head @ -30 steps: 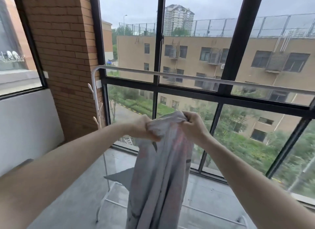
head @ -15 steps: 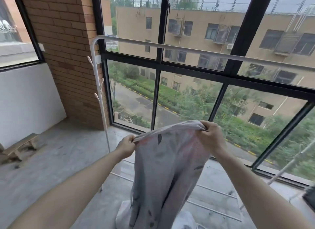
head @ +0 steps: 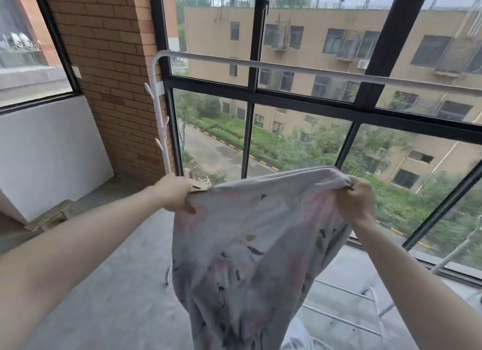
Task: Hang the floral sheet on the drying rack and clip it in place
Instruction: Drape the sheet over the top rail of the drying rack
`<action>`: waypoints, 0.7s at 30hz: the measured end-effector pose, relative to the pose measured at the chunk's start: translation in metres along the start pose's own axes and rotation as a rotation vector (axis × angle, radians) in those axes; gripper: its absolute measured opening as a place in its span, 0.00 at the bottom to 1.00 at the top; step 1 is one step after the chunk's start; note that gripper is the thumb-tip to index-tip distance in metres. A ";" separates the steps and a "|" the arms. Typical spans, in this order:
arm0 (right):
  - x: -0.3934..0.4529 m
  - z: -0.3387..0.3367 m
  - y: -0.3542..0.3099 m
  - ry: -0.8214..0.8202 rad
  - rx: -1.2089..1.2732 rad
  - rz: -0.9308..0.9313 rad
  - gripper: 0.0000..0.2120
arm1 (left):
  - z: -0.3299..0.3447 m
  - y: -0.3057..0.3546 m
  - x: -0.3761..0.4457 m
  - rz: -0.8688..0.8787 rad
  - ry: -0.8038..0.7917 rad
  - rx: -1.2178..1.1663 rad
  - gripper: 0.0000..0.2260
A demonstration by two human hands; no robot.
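The floral sheet (head: pixel 250 250), pale grey with pink flowers and dark leaves, hangs in front of me with its top edge stretched between both hands. My left hand (head: pixel 176 194) grips the sheet's left corner. My right hand (head: pixel 356 198) grips the bunched right corner. The white drying rack (head: pixel 287 69) stands behind the sheet, its top bar running well above my hands, its left post carrying small pegs. The sheet's lower part falls out of view at the bottom. No clips are visible.
A large black-framed window (head: pixel 365 109) fills the wall behind the rack. A brick pillar (head: pixel 109 63) stands at the left, beside a white low wall (head: pixel 49 154). A wooden piece (head: pixel 49 215) lies on the grey floor. The rack's lower bars (head: pixel 341 321) cross at bottom right.
My hands have moved apart, spreading the sheet's top edge from a bunch into a wide span. The view has dropped, so the rack's top bar sits higher relative to my hands.
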State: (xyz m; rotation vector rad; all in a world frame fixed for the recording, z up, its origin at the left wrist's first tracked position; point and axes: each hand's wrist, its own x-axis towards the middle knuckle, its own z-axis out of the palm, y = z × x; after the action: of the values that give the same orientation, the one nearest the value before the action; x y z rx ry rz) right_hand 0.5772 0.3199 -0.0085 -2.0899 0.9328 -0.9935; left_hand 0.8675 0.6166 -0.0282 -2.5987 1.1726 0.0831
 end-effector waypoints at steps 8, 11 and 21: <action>0.010 0.007 -0.023 -0.160 0.062 -0.143 0.15 | -0.119 -0.049 0.029 -0.376 0.502 -1.508 0.12; 0.012 0.010 -0.028 -0.100 0.003 -0.157 0.20 | -0.194 -0.023 0.006 -0.096 0.830 -1.524 0.14; 0.041 -0.030 -0.057 0.309 0.177 -0.112 0.14 | -0.184 -0.046 0.016 -0.252 0.756 -0.803 0.13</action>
State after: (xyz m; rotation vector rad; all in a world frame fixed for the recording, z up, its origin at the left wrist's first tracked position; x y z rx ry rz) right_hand 0.5897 0.3109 0.0665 -1.8899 0.8462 -1.4336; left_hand 0.9006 0.5817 0.1557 -3.6487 1.1537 -0.6712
